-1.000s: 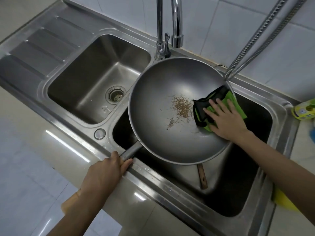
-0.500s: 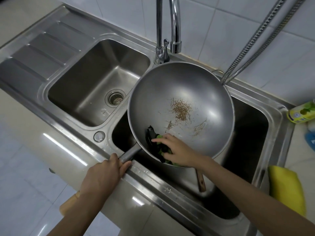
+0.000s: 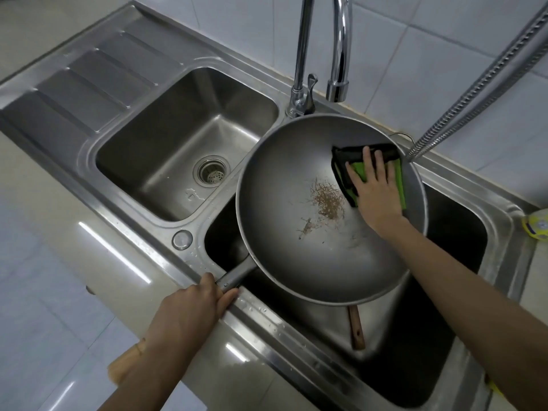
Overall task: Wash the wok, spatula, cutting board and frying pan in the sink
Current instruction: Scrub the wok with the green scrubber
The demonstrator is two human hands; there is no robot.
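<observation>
over the right basin, left hand point(image 3: 192, 307) grips the wok point(image 3: 290, 226); flat right hand point(image 3: 375, 191) presses a cloth point(image 3: 350, 170) inside.

A home kitchen: steel double sink point(image 3: 166, 84) with drainboard, tap point(image 3: 338, 48) at 12 o'clock, tiled wall point(image 3: 430, 69)

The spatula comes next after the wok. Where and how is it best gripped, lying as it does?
Probably by the brown wooden handle, the only part of the spatula showing: it pokes out from under the wok's near rim in the right basin. Come from the near side, grip around its free end, and pull toward yourself.
</observation>
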